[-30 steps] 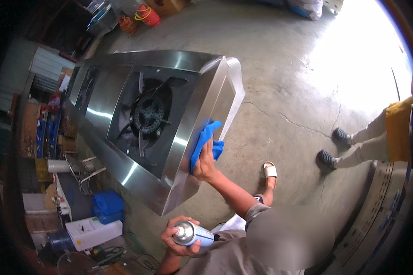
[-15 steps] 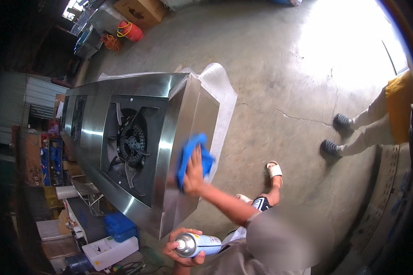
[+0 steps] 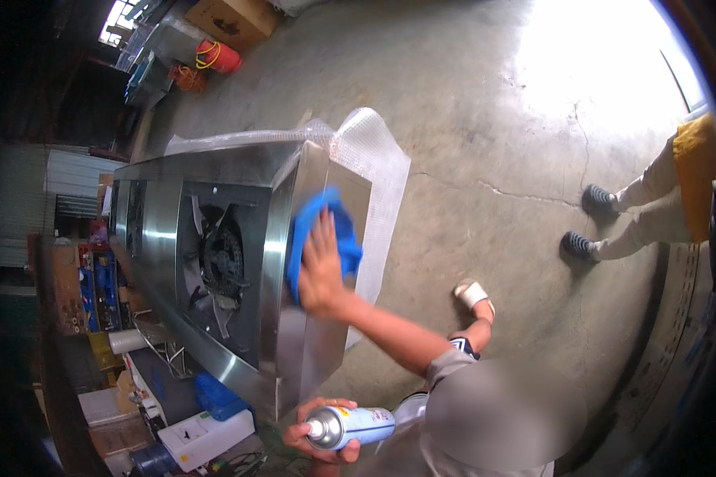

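Observation:
A blue cloth (image 3: 347,238) lies against the steel end panel of a long stainless-steel gas stove (image 3: 314,338). My right hand (image 3: 321,274) presses on the cloth with its fingers stretched over it, and part of the cloth bunches out to the right of the hand. Lower down, close to the stove's near corner, my left hand (image 3: 304,429) is wrapped around a light-blue spray can (image 3: 366,425). The can lies tilted on its side, its white nozzle pointing left. A black burner (image 3: 223,254) sits in the stove's recessed dark top.
Clear bubble wrap (image 3: 382,163) spreads under the stove. Another person's legs (image 3: 648,222) stand at the right. Red gas cylinders (image 3: 219,57) and a cardboard box (image 3: 235,20) are at the far left. A white box (image 3: 207,437) and a blue bag (image 3: 219,397) lie at the lower left.
My right hand has slid the cloth farther up the end panel in the picture. The view has shifted slightly. My left hand still holds the can in nearly the same place.

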{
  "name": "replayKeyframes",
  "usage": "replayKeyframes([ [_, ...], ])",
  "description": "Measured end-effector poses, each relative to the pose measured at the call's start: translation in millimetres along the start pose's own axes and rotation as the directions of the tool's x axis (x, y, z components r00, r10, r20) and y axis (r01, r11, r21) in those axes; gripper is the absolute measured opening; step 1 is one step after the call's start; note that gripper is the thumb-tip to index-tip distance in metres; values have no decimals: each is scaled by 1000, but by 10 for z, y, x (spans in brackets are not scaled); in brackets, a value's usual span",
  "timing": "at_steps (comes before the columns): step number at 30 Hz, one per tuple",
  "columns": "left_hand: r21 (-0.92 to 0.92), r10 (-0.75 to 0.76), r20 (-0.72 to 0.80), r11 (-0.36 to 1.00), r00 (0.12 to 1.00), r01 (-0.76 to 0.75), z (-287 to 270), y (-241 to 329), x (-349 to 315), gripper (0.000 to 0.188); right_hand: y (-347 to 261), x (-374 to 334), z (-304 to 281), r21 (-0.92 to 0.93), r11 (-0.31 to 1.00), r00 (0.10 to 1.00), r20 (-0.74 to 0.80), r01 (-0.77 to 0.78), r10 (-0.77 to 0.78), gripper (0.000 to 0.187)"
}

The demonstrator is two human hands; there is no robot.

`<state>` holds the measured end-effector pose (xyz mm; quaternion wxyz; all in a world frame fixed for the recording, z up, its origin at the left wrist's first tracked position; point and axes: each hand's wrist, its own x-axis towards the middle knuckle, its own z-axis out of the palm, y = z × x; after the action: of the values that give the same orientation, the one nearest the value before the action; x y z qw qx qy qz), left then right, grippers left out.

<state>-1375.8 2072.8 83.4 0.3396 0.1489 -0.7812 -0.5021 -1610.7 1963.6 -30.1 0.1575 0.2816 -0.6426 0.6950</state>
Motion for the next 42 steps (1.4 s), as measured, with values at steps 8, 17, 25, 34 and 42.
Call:
replayKeyframes([
  [8,10,10,-105,1000,994,-9,290,-35,13,85,238,-90,3,68,976,978,3,-208,208,59],
  [17,-27,-43,-72,999,996,41,430,23,0,82,397,305,-141,44,963,964,42,-265,263,62],
  [25,20,-21,-133,999,991,24,274,35,-404,88,738,761,-102,110,958,961,-44,-266,272,57],
  [34,-67,48,-121,996,992,-56,-976,-224,-2165,84,-1073,-2642,348,41,993,993,-18,-113,114,61],
  [42,7,31,-294,1000,955,-31,-1627,-278,-3235,83,-54,-1075,201,120,950,940,-152,-288,304,58],
])
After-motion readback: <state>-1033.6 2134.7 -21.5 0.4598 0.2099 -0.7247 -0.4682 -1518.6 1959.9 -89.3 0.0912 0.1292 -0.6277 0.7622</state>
